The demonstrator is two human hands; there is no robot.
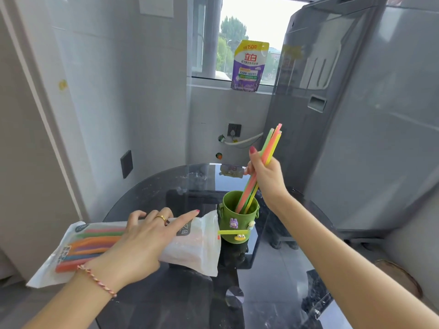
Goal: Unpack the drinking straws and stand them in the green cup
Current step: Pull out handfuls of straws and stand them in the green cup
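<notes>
Head view: a round dark glass table (152,193) carries a clear plastic bag of straws (190,243), pressed under the flat, open-fingered left hand (140,241). Just right stands the green cup (237,224). The right hand (266,176) pinches a bundle of colored straws (270,148), lower ends inside the cup.
</notes>
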